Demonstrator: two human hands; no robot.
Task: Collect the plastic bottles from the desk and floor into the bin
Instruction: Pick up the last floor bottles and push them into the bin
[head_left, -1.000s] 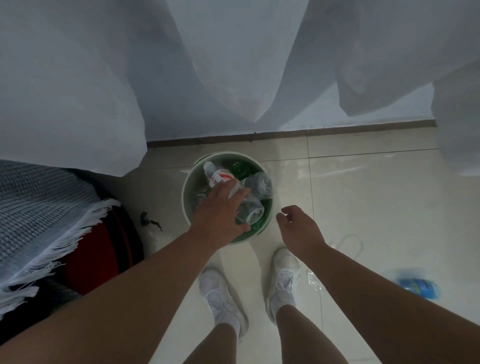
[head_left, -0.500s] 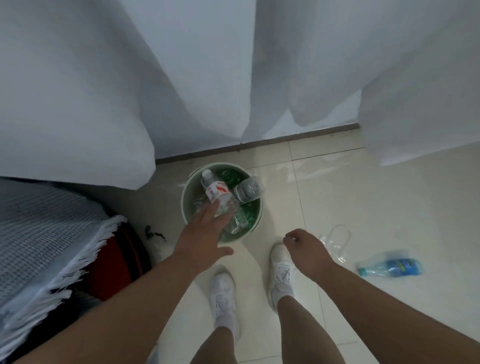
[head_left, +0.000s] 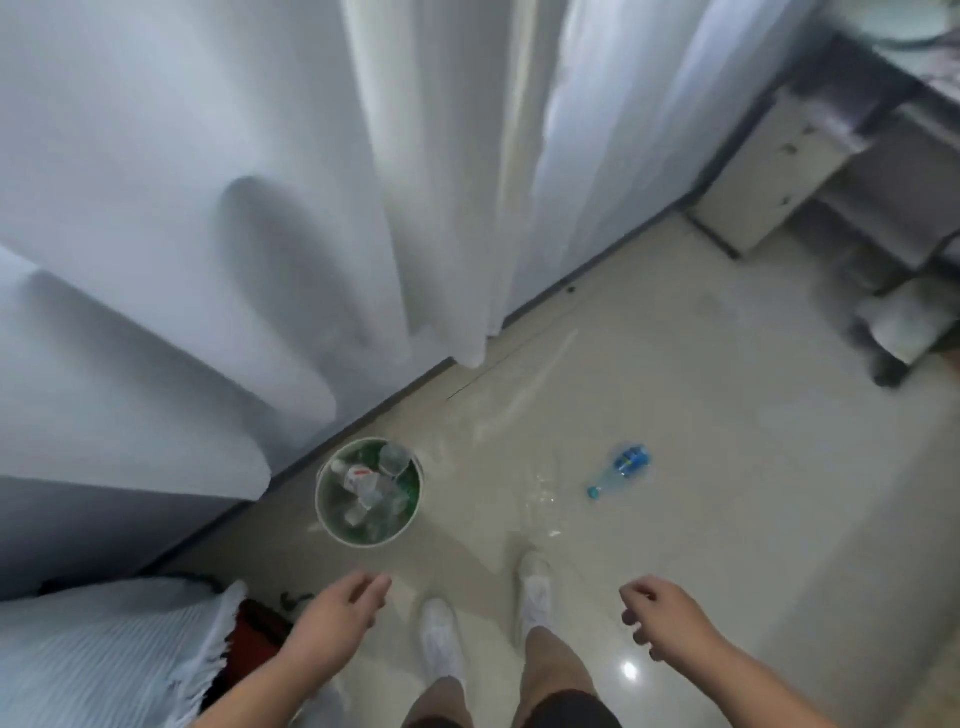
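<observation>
Your left hand (head_left: 343, 618), at 7 o'clock in view, hangs with fingers loosely extended and holds nothing. Your right hand (head_left: 660, 621), at 5 o'clock, has loosely curled fingers and is likewise empty. The round bin (head_left: 332, 514), at 12 o'clock from the left hand, holds crumpled clear bottles (head_left: 374, 488). A blue bottle (head_left: 621, 467) lies at 3 o'clock from the bin, well apart from it, on the glossy tiled floor (head_left: 727, 467). A white curtain (head_left: 234, 208) hangs in folds behind.

No words to read anywhere right now. The red-and-white-labelled bottle (head_left: 357, 475) in the bin (head_left: 318, 501), lower centre of the frame, shows only smeared colour. It's the same for the blue-labelled bottle (head_left: 626, 467) lying right of it: print too blurred to make out.
</observation>
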